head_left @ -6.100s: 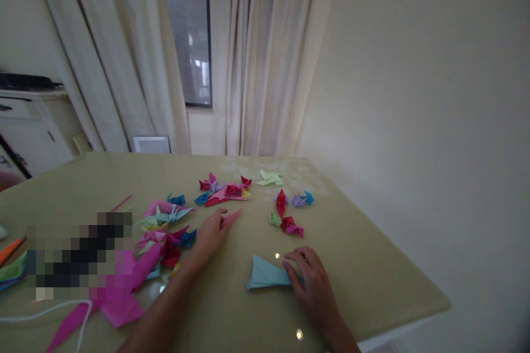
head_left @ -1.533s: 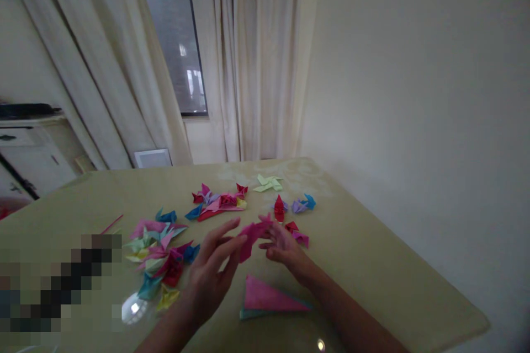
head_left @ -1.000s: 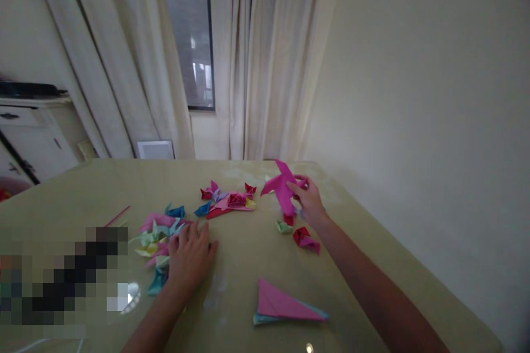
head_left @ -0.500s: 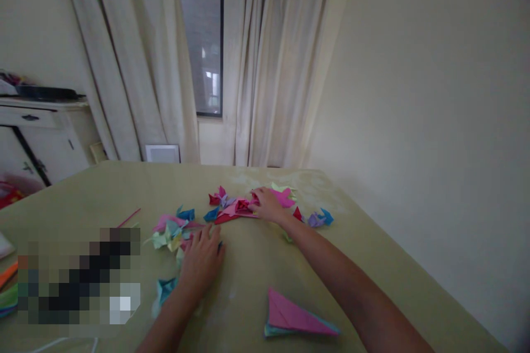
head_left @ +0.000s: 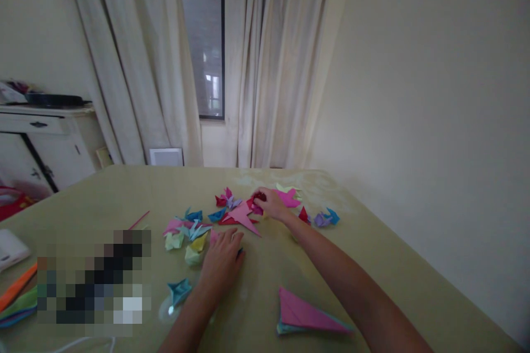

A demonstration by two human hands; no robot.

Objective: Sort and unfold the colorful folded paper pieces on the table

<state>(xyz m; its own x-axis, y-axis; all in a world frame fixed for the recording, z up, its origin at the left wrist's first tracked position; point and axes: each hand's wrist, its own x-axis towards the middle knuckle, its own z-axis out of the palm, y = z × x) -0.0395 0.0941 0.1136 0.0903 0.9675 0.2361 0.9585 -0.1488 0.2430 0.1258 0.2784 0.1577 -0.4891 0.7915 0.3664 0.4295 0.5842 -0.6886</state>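
My right hand [head_left: 271,203] reaches far over the olive-green table [head_left: 372,265] and closes its fingers on a small red folded paper piece [head_left: 255,202] in the far cluster. A pink folded figure [head_left: 289,197] lies just right of that hand. My left hand [head_left: 221,265] lies flat, fingers spread, on the table over some folded pieces beside a pile of pink, yellow and blue origami [head_left: 186,229]. A folded pink-over-blue paper triangle [head_left: 308,318] lies near me on the right. A large pink folded shape [head_left: 242,215] sits between the two hands.
Red, purple and blue pieces [head_left: 321,217] lie at the far right. A loose teal piece [head_left: 179,290] sits near my left forearm. Coloured paper sheets [head_left: 16,300] and a white object [head_left: 10,248] are at the left edge. Curtains and a window stand behind; a white cabinet [head_left: 45,149] is left.
My right hand carried the pink figure to the far cluster, set it down and now grips a red piece. My left hand slid right and nearer, pushing pieces along.
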